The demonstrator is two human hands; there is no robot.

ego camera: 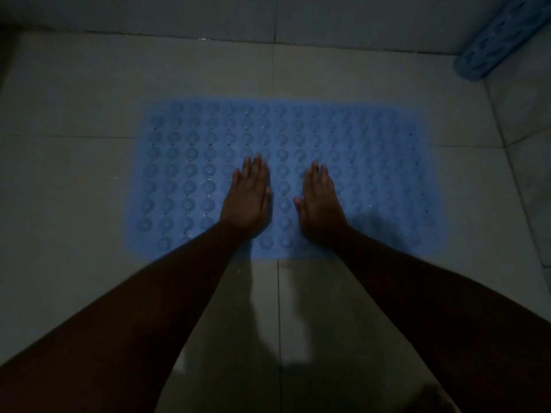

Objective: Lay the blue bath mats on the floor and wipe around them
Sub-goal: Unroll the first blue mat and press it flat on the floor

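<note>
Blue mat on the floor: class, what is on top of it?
Both palms lie flat on the blue mat: left hand, right hand. The bumps beneath them are hidden.

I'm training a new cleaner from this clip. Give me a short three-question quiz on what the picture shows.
1. True or false: both hands lie flat, palms down, on the spread blue mat.
2. Where is the second mat? A) stacked under the first B) rolled up at the far right by the wall C) draped over an arm
3. Fill in: no ____ for wiping shows anywhere in view.

Key
1. True: the left hand and right hand rest side by side, holding nothing.
2. B: the rolled mat sits apart on the tiled floor.
3. cloth
</note>
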